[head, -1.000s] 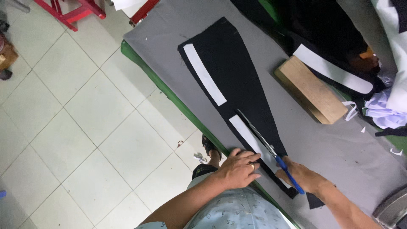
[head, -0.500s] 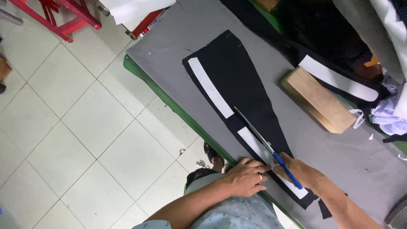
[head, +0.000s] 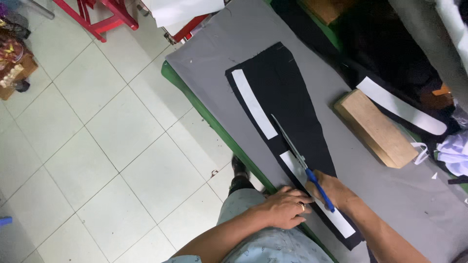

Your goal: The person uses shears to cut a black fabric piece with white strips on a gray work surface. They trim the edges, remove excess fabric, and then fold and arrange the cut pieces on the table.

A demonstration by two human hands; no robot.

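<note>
My left hand [head: 285, 207] lies nearest to me, palm down and fingers spread flat at the near edge of the counter [head: 209, 58], touching the edge of the black fabric [head: 292, 97] there. Just beside it, to the right, my right hand [head: 331, 190] is closed around the blue handles of a pair of scissors [head: 300, 158]. The long blades point away from me, lying over the black fabric between the two white strips. The nearer white strip [head: 317, 199] runs under my right hand and on toward my body; the farther white strip [head: 253, 102] lies beyond the scissor tips, along the left edge of the fabric. The fabric is a long piece, spread flat on the grey cover of the counter and reaching well past both hands. To the right of my right hand, well apart from it, a wooden block [head: 375, 126] sits on the grey cover, and beyond that block lies a curved white piece [head: 399, 104] on dark cloth. To the left of my left hand, below the counter's green edge, is pale tiled floor [head: 87, 136]. At the far end, past the counter, stands a red frame [head: 105, 17].
</note>
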